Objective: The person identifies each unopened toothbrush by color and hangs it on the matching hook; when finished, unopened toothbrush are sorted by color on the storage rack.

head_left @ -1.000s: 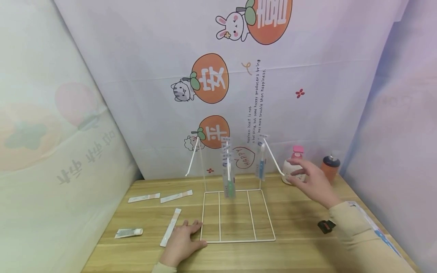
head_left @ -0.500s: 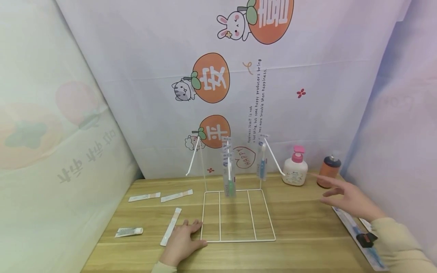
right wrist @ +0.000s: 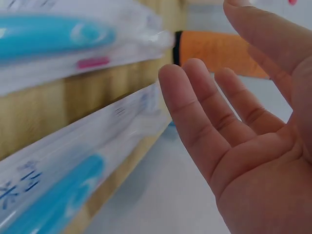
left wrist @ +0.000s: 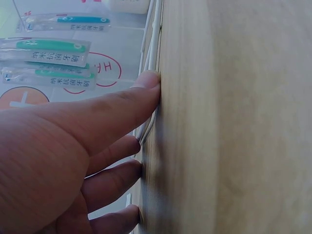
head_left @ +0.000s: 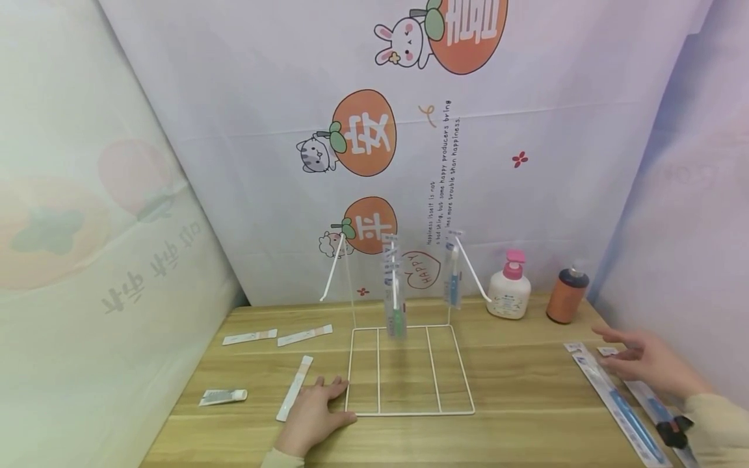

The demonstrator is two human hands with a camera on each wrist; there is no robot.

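Observation:
My left hand (head_left: 313, 416) rests at the front left corner of a white wire rack (head_left: 409, 414), its thumb on the rack's wire and its fingertips on the wooden table. My right hand (head_left: 652, 364) is over two packaged blue toothbrushes, fingers spread and holding nothing. The nearer packaged toothbrush (head_left: 623, 409) lies fully visible beside it; the other packaged toothbrush (right wrist: 63, 195) is partly hidden under the hand and wrist in the head view. Green packaged toothbrushes (head_left: 396, 318) hang from the rack's middle hook. A blue packaged toothbrush (head_left: 454, 286) hangs on the right hook (head_left: 475, 273).
A pump bottle (head_left: 509, 296) and an orange bottle (head_left: 567, 298) stand at the back right. Several slim white sachets (head_left: 305, 335) and a small tube (head_left: 223, 397) lie left of the rack. The left hook (head_left: 331, 270) juts forward. Cloth walls (head_left: 263, 162) surround the table.
My right hand has moved from beside the right hook, rightward and down, to over the packaged toothbrushes on the table. The left hand stays at the rack's corner.

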